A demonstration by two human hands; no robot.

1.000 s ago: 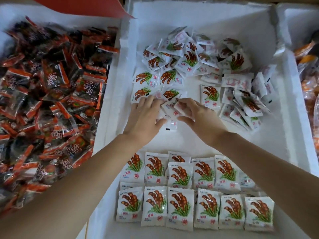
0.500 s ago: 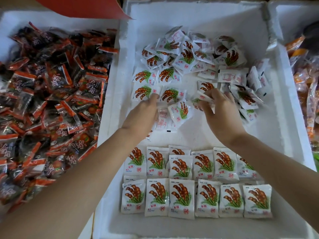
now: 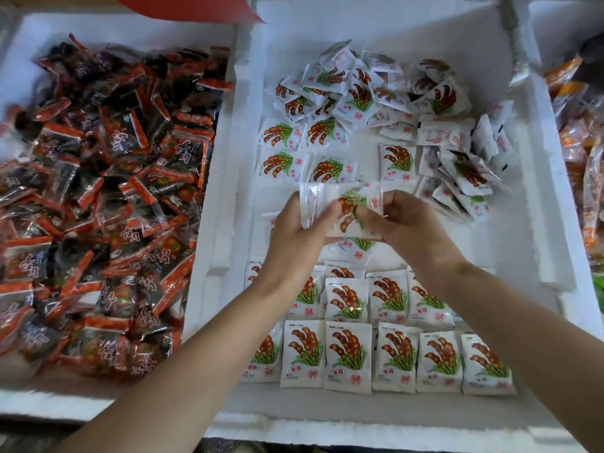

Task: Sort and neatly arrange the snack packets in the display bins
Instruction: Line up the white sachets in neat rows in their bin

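On my feed from the head camera, both hands meet over the middle of the white foam bin (image 3: 526, 243). The left hand (image 3: 299, 237) and the right hand (image 3: 405, 230) share a small bunch of white snack packets (image 3: 348, 209) printed with brown pods and green leaves. The left fingers (image 3: 322, 215) are curled round the bunch's left edge, and the right fingers (image 3: 371, 220) are bent in tight, pinching its right side. I cannot tell how many packets are in the bunch, as they overlap and blur.

The bunch is held over the bin floor, between a loose heap (image 3: 362, 93) of the same packets at the far end and two neat rows (image 3: 389, 354) laid face up at the near end. Four flat packets (image 3: 284, 161) lie two by two just beyond the hands. Another packet (image 3: 356, 251) lies beneath the hands, half hidden from me. Both forearms cross above the rows, and the left one covers the packets at the rows' left end.

To the left, a second foam bin (image 3: 32, 37) holds a dense pile of dark packets with red-orange bands (image 3: 98, 191). To the right, a third bin (image 3: 552, 37) shows orange packets (image 3: 581, 152) at the frame's edge. A red sheet (image 3: 183, 6) juts in at the top, over the left bin's far corner
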